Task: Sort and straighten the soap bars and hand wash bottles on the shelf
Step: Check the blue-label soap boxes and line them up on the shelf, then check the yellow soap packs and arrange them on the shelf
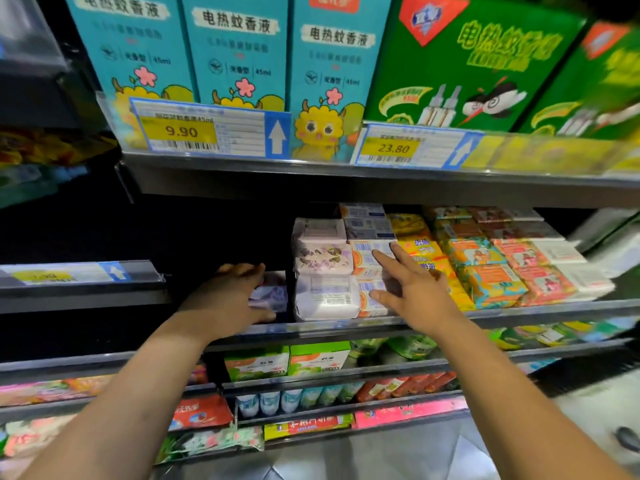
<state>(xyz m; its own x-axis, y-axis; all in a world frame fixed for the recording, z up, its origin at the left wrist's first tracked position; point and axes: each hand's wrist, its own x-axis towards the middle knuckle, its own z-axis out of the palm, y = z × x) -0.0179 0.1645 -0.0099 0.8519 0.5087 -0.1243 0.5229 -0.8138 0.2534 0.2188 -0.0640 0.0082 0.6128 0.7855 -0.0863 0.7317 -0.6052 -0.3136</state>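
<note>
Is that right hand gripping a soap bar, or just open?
Open: the right hand has straight, spread fingers whose tips touch the orange-and-white soap bars; none curl round one.

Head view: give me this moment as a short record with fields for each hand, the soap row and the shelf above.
Left hand: grips purple-white soap pack at the row's left end
Right hand: fingers straight, touching orange-white soap bars
Soap row: white floral packs beside them, yellow packs further right
Shelf above: teal boxes, green boxes
</note>
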